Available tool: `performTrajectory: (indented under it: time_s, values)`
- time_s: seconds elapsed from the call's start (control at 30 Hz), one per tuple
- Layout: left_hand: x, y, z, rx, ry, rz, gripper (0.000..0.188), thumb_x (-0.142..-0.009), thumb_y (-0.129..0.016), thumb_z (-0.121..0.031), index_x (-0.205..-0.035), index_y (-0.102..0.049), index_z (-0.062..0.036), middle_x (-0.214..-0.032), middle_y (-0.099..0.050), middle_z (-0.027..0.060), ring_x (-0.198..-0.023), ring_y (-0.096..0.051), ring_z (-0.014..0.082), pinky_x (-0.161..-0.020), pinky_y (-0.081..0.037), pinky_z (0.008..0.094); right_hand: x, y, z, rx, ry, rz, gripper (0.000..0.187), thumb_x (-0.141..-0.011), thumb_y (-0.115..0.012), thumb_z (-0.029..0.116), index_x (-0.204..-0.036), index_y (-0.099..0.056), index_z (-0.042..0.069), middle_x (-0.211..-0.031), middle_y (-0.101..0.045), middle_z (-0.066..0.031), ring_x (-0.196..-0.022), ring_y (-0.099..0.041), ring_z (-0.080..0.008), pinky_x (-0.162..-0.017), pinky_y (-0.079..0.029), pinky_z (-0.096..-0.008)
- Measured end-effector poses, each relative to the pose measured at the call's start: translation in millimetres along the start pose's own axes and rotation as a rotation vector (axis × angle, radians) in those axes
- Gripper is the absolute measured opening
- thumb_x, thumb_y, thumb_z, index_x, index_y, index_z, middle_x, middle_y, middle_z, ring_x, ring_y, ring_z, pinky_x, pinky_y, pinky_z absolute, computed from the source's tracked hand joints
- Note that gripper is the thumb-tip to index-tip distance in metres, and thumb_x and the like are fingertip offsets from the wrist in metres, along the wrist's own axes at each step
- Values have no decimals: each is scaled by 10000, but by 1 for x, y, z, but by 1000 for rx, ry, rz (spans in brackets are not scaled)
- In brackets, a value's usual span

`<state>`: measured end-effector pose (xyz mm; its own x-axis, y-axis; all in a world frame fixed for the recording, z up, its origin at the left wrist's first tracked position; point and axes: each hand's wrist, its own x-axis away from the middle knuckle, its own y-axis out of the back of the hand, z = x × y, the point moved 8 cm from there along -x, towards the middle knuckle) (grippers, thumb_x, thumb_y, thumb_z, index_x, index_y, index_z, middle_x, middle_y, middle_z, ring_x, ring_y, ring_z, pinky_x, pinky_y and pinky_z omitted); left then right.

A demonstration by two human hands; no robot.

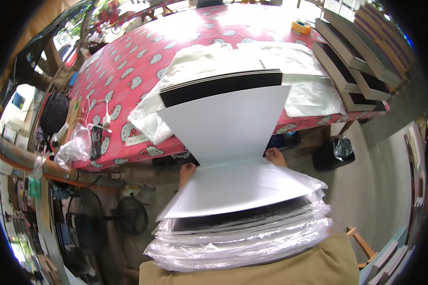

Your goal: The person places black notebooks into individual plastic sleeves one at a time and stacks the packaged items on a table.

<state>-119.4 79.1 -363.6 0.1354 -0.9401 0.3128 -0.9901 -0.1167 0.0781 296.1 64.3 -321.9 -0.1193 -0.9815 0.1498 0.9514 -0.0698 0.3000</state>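
Observation:
A large white sheet (228, 121) lies over a few black boards (223, 85), whose far edges show past it. My left hand (187, 173) is closed at the near left corner, and my right hand (275, 157) at the near right one; black corners show beside the fingers. Nearer to me, a pale, glossy sheet (228, 190) covers the top of a stack of plastic-wrapped flat boards (242, 242) against my body. Its far edge meets the white sheet between my hands. How many boards my fingers grip is hidden.
The table has a pink patterned cloth (142, 61) with white plastic bags (309, 95) on it. Orange tape (301, 27) sits at the back; thick boards (361, 66) are stacked at right. A black bin (334, 154) and a fan (131, 215) stand below.

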Motion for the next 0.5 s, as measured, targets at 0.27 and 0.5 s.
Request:
performTrajectory:
  time_s: [0.27,0.5]
  values:
    - [-11,-12,-44,-620,-146,-268,291,-721,-605,-200,-935,-528,-18,-851,-607,152,-778,-589,308,-680,-455,386,-6,-4,28,518,149,-208,178,-781,-481,155,-899,-504,23,-743,-567,-215,-695,-560,-375,-601,-432,-414]
    - [60,57,-230,-183,-586,-383,333,-688,-653,-214,-930,-528,-23,-802,-610,106,-708,-568,133,-613,-421,238,15,43,30,287,127,-121,195,-749,-540,133,-863,-580,-20,-679,-595,-143,-630,-575,-215,-588,-444,-320]
